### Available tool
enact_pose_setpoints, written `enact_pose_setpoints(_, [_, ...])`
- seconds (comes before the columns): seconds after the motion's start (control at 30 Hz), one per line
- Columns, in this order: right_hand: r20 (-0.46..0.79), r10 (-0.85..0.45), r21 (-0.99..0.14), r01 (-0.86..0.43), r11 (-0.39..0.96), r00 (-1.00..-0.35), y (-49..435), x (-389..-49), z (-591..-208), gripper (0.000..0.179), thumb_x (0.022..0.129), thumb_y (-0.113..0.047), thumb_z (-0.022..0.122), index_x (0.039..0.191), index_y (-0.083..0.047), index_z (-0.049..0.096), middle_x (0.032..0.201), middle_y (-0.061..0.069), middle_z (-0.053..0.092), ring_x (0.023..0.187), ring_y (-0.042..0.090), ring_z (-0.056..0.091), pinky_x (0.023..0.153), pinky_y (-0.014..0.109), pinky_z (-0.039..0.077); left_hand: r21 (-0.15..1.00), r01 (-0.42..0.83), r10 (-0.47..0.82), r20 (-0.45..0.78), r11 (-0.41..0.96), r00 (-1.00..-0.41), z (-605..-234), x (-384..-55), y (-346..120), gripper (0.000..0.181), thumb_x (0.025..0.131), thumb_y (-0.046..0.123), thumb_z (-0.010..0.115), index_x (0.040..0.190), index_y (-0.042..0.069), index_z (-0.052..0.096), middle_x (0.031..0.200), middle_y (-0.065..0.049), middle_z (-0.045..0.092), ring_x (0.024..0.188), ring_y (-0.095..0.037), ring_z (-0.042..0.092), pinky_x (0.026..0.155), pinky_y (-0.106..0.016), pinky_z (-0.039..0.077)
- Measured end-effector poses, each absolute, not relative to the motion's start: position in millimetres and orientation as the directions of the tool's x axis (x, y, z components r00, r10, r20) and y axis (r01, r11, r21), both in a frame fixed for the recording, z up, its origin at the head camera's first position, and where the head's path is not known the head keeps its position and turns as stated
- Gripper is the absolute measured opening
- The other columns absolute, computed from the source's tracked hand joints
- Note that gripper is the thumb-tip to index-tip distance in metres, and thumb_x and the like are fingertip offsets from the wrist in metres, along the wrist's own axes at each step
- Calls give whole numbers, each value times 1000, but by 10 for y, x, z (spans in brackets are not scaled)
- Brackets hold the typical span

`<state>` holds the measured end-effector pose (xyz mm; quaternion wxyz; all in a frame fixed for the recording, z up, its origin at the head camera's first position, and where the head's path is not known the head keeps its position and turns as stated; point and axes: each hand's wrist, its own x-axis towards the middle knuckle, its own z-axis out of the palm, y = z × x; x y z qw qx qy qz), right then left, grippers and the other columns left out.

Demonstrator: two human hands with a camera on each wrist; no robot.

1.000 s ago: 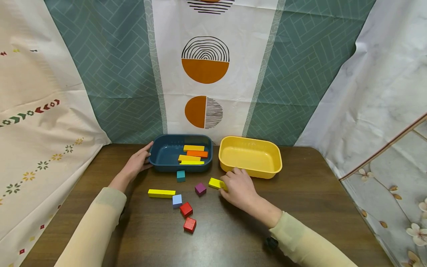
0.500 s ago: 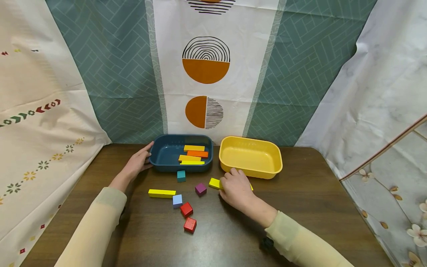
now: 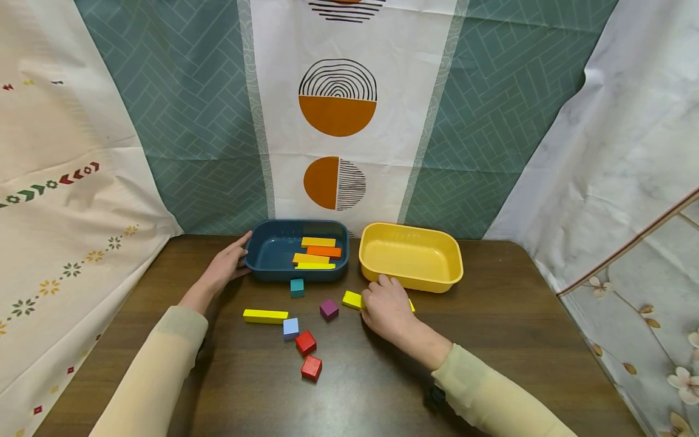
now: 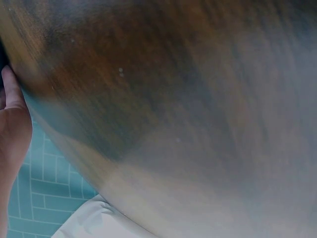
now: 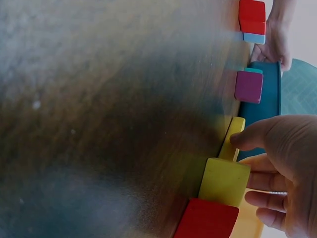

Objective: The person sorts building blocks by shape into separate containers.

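Observation:
My left hand [image 3: 222, 267] rests its extended fingers against the left end of the dark blue tray [image 3: 256, 274]. Several orange and yellow bars, such as the orange-red bar [image 3: 324, 251], lie in that tray. In front of the yellow tray [image 3: 459, 276], my right hand [image 3: 389, 308] pinches a yellow bar [image 3: 352, 300] on the table. The right wrist view has the thumb on the near side of this yellow bar [image 5: 232, 141] and fingers on its far side. Beside it there are a yellow block [image 5: 224, 181] and a red block [image 5: 208, 219], largely hidden from the head view.
Left of the right hand lie a purple cube [image 3: 329, 309], a teal cube [image 3: 297, 288], a light blue cube [image 3: 290, 329], two red cubes, the nearer red cube [image 3: 311, 368] among them, and another yellow bar [image 3: 265, 316]. Patterned cloth [image 3: 207, 121] hangs behind the table.
My right hand has shifted slightly and a yellow end now shows to its right. The left hand and both trays stay put.

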<state>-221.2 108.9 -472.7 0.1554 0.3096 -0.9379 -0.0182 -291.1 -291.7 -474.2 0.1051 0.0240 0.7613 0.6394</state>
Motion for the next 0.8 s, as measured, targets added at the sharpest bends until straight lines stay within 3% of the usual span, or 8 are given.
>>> enact_pose_setpoints(0.4, [281,-579,124,-569,813,-765,1070,-2235,-4753,15,81,-22,77,82,-7,74,75,5,63,77,26,48,65,37,39,977,-89,159,-121,196,-980,-4848,-2963,-2954,58,110,19,26,165,30,13,170,-13,7,139,-42,42,112,-56,36])
enact_pose_setpoints(0.8, [247,-566,106,-559,822,-786,1049,-2252,-4731,18,79,-24,79,83,-7,74,76,5,63,77,25,47,65,35,38,979,-114,177,-144,172,-974,-4549,-2802,-2851,60,108,12,28,165,18,11,169,-19,4,140,-48,36,113,-60,31])
